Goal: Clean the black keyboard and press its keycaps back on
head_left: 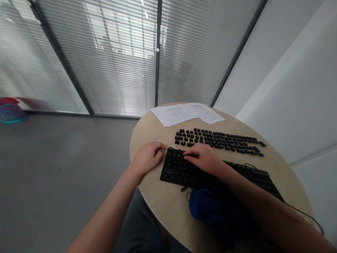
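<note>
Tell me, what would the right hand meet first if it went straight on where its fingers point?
Probably the black keys at the left end of the keyboard, just beyond the right hand, though its height above them is unclear.

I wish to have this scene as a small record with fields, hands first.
left hand: beside the keyboard's far left corner
right hand: at the keyboard's far edge; grip unclear
keyboard: black, on a round table
loose keycaps: black, in rows beyond the keyboard
papers: white, printed, beyond the keycaps
basket: on the floor, far left
</note>
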`<move>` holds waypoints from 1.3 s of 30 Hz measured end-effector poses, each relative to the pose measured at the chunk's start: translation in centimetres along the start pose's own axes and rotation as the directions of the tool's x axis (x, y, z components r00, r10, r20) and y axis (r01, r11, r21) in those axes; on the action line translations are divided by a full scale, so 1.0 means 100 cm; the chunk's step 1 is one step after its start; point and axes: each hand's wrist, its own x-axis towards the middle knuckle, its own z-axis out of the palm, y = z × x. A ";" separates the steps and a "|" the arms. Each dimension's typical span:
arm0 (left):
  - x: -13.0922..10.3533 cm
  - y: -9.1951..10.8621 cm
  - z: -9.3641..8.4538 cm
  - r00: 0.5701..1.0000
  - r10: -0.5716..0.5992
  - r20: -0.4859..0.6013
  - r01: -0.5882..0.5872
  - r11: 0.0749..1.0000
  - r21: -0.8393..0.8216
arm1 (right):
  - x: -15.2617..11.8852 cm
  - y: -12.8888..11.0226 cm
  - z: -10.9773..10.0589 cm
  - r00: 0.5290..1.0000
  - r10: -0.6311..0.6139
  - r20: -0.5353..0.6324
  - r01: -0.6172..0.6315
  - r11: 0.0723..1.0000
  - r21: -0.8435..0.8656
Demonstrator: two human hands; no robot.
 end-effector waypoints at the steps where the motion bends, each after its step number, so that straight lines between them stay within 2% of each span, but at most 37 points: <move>1: -0.001 0.001 -0.001 1.000 -0.006 -0.005 0.006 1.000 0.004 | 0.000 0.000 0.002 1.000 -0.003 0.001 0.003 1.000 -0.003; 8: -0.002 0.005 -0.002 0.999 -0.035 0.000 0.035 0.999 0.021 | -0.004 0.002 0.009 1.000 -0.031 0.001 0.031 0.999 -0.008; 18: -0.003 0.004 -0.002 0.998 -0.064 0.005 0.064 0.998 0.021 | -0.009 0.007 0.020 0.994 -0.018 -0.111 0.023 0.999 0.042; 33: -0.004 0.002 0.000 0.998 -0.062 0.002 0.062 0.998 0.014 | -0.008 0.005 0.019 0.997 -0.070 -0.030 0.070 0.998 -0.006; 39: -0.003 0.003 -0.001 0.998 -0.057 0.004 0.057 0.998 0.012 | -0.007 0.004 0.017 0.996 -0.073 -0.051 0.073 0.997 0.001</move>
